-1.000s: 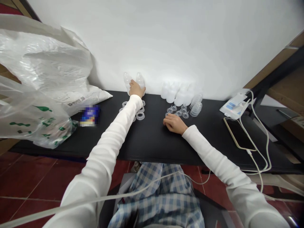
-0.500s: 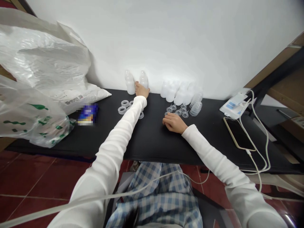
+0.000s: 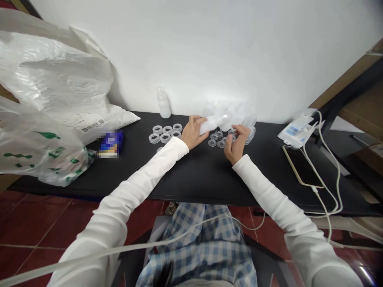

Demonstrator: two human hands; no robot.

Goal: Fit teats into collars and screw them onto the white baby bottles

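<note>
My left hand point(image 3: 194, 132) grips a baby bottle point(image 3: 211, 123), white and translucent, tipped on its side with its capped end to the right. Close to that end, my right hand point(image 3: 237, 144) is raised with fingers apart and curved, holding nothing that I can see. Behind both hands stand several bottle bodies point(image 3: 241, 107), partly hidden. Clear nipples point(image 3: 212, 142) lie in front of them, and stacked clear caps point(image 3: 250, 129) stand just past my right hand. Left of my left hand lie several translucent screw rings point(image 3: 165, 138). One more capped bottle point(image 3: 163, 104) stands upright by the wall.
Plastic bags point(image 3: 56, 79) fill the table's left side, with a blue packet point(image 3: 111, 143) beside them. On the right are a phone point(image 3: 302, 167) on a charging cable point(image 3: 336, 171) and a white power strip point(image 3: 296, 131). A wall point(image 3: 191, 48) borders the black table's back.
My left hand has taken one of the two upright bottles from the wall and brought it rightward, tilting it over. My right hand has risen, moved right and opened.
</note>
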